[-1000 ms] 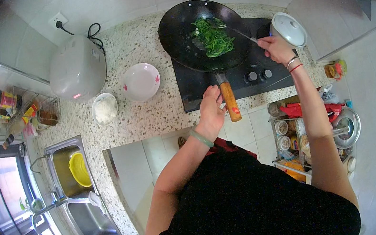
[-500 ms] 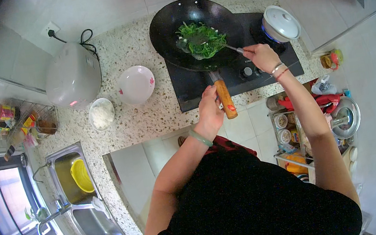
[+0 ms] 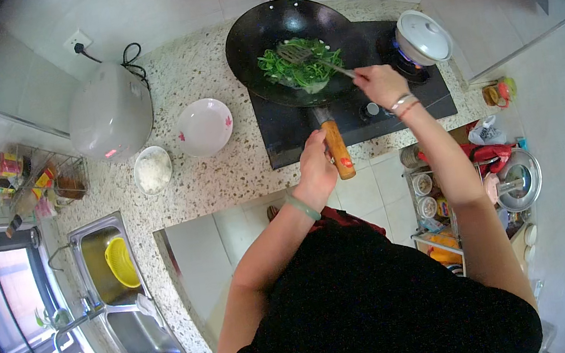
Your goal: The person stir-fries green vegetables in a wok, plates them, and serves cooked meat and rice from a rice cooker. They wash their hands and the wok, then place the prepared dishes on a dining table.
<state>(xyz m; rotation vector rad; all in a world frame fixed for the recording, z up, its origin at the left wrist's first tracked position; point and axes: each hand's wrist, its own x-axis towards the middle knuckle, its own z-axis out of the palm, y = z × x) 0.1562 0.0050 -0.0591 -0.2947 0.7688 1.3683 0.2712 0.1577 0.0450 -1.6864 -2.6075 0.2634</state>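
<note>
A black wok [image 3: 248, 37] stands on the hob, with chopped green leafy vegetables [image 3: 282, 73] and a little liquid in its middle. My left hand [image 3: 317, 164] is closed at the left side of the wok's wooden handle [image 3: 337, 141], thumb along it; the fingers are partly hidden. In my right hand [image 3: 383, 85] is the end of a slotted metal spatula [image 3: 333, 67]. Its slotted blade is lifted over the greens, slightly blurred, and the shaft slants down toward my closed fingers.
A white lidded pot [image 3: 424, 37] sits over a blue flame on the right burner of the black hob [image 3: 286, 148]. Left of the wok are a flowered white plate [image 3: 205, 127], a bowl of white food [image 3: 154, 171] and a rice cooker [image 3: 109, 112]. The sink [image 3: 152, 339] lies further left.
The spatula blade has come up out of the greens and is now visible above them. My right hand has shifted slightly left. My left hand and the wok are nearly unchanged.
</note>
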